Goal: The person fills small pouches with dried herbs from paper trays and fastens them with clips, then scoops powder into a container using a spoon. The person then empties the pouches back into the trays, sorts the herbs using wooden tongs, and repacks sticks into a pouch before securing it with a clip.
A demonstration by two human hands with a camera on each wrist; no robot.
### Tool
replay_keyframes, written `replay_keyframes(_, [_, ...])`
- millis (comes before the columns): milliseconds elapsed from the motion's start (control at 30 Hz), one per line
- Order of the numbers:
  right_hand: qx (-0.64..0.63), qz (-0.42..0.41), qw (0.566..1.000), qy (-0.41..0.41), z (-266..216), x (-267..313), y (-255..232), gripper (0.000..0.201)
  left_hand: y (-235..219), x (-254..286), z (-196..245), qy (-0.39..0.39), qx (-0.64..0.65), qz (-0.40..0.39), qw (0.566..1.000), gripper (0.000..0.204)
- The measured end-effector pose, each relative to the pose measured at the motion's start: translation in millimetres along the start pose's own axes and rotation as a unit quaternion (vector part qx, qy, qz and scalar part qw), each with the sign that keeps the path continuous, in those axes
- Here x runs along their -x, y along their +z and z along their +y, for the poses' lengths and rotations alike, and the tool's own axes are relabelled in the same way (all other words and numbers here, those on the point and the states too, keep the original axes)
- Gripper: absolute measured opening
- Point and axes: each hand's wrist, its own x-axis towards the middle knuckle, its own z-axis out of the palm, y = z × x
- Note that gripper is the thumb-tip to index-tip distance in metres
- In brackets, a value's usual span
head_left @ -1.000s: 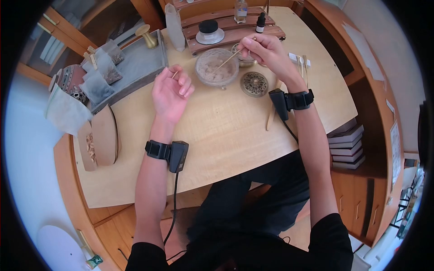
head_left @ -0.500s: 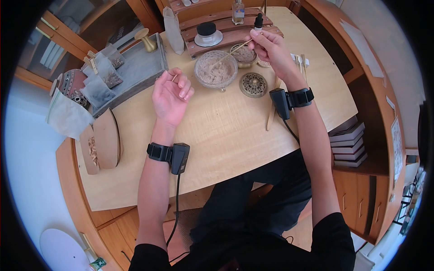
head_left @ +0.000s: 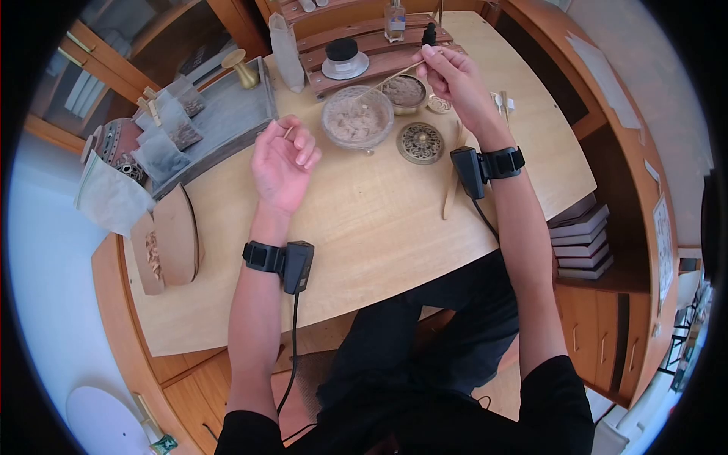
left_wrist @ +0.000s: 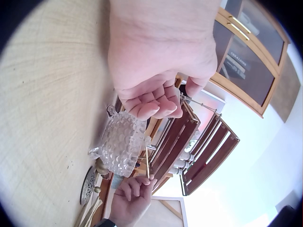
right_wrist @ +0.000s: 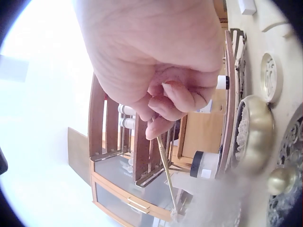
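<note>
Head view: thin rod (head_left: 400, 74) is pinched by right hand (head_left: 455, 81), slanted seemingly to reach glass bowl (head_left: 353, 143) at desk's (head_left: 364, 208) twelve o'clock; left hand (head_left: 283, 168) is curled loosely, any hold unclear

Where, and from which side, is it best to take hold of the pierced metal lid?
Probably by its round knob, pinched from above: the pierced metal lid lies flat on the table, and the knob stands up from its top, easy to close fingertips around.
</note>
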Motion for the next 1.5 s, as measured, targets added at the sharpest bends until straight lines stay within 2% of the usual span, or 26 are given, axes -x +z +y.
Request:
replay_keyframes(167, [-0.063, 0.001, 0.998, -0.029, -0.6, -6.1, -17.6, 0.027, -1.6, -0.4, -0.3, -0.002, 0.006, -0.004, 1.000, 0.028])
replay_keyframes(467, [-0.105, 0.072, 0.991, -0.043, -1.9, -9.7, -50.7, 0.026, -4.1, -1.1, -0.3, -0.009, 0.003, -0.012, 1.000, 0.028])
replay_keyframes(567, [-0.066, 0.097, 0.992, -0.046, 0.2, -10.2, -55.4, 0.025, -4.4, -1.4, -0.1, -0.005, -0.002, 0.002, 1.000, 0.030])
replay_keyframes(633, [0.046, 0.130, 0.990, -0.034, 1.9, -10.6, -54.0, 0.025, -4.3, -1.5, 0.1, -0.003, 0.000, 0.001, 1.000, 0.030])
replay_keyframes(733, [0.101, 0.109, 0.987, -0.068, 3.8, -10.2, -47.9, 0.028, -3.1, -1.1, 0.1, -0.003, -0.001, 0.004, 1.000, 0.030])
replay_keyframes(833, [0.111, 0.098, 0.985, -0.092, 3.2, -8.4, -42.7, 0.028, -3.6, -1.4, 0.4, -0.004, -0.001, 0.001, 1.000, 0.030])
replay_keyframes(1167, [0.148, 0.076, 0.982, -0.092, 10.1, -12.9, -40.1, 0.027, -1.8, -0.9, 0.5, -0.004, 0.002, -0.015, 1.000, 0.028])
replay_keyframes(1233, [0.157, 0.069, 0.978, -0.117, 13.8, -14.3, -37.8, 0.027, -2.0, -1.0, 0.5, -0.005, 0.006, -0.015, 1.000, 0.028])
replay_keyframes(1500, [0.156, 0.106, 0.976, -0.106, 9.1, -12.3, -42.7, 0.030, -0.9, -0.3, 0.6, -0.004, -0.001, -0.016, 1.000, 0.028])
